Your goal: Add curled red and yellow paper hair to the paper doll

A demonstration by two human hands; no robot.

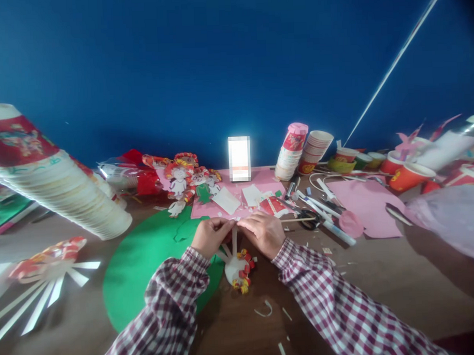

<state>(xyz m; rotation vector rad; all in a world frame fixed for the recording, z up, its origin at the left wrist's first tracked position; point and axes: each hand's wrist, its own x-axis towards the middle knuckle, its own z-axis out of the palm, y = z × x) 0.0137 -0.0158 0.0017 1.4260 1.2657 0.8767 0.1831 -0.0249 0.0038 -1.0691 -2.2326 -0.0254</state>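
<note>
From the head camera, your left hand (211, 236) and right hand (263, 233) meet at the far end of one white strip (234, 241) of the cut-up paper cup (239, 268). Both are pinching that tip, fingertips nearly touching. The strip's long axis runs straight away from you, and the cup base lies nearer you, between your wrists, partly on the green paper disc (147, 268). Both hands are equally close. Count: one cup here, two cup stacks (304, 155) at the back, one pair of scissors (308, 220) just right of your right hand.

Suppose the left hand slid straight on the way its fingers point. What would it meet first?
Probably the right hand: the left hand points rightward, and their fingertips nearly meet over the paper strip they pinch. Depth is unclear.
</note>
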